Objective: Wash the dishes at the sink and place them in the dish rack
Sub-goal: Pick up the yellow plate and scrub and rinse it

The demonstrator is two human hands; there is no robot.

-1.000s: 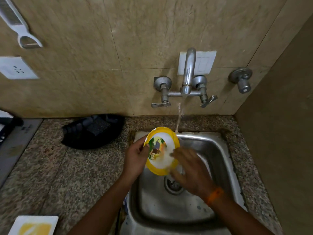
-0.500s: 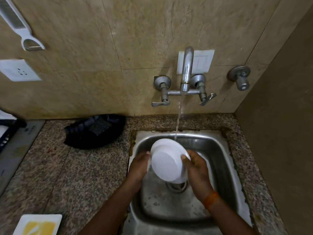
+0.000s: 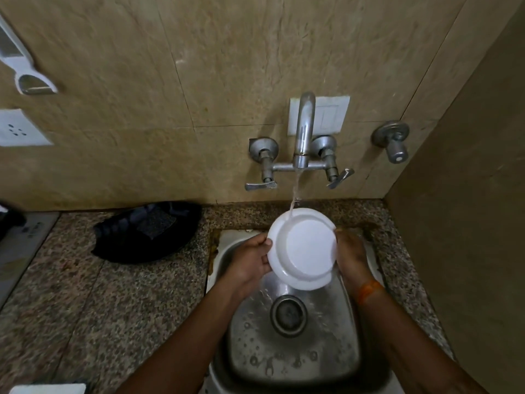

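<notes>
A small round plate (image 3: 305,248) is held over the steel sink (image 3: 292,345), its plain white underside turned toward me. My left hand (image 3: 250,261) grips its left rim and my right hand (image 3: 350,253) grips its right rim. Water runs from the wall tap (image 3: 302,137) and strikes the plate's upper left rim. The plate's decorated face is hidden. A black dish rack (image 3: 147,231) lies on the granite counter left of the sink.
The drain (image 3: 288,314) sits in the wet sink bottom. A side wall (image 3: 468,194) stands close on the right. A stove edge (image 3: 17,243) is at far left, and a white item (image 3: 47,388) lies at the counter's front corner. A peeler (image 3: 20,61) hangs on the wall.
The plate was flipped from its yellow-rimmed printed face to its white underside, then lifted toward the tap so the stream lands on its rim. My right hand moved from the face to the right rim.
</notes>
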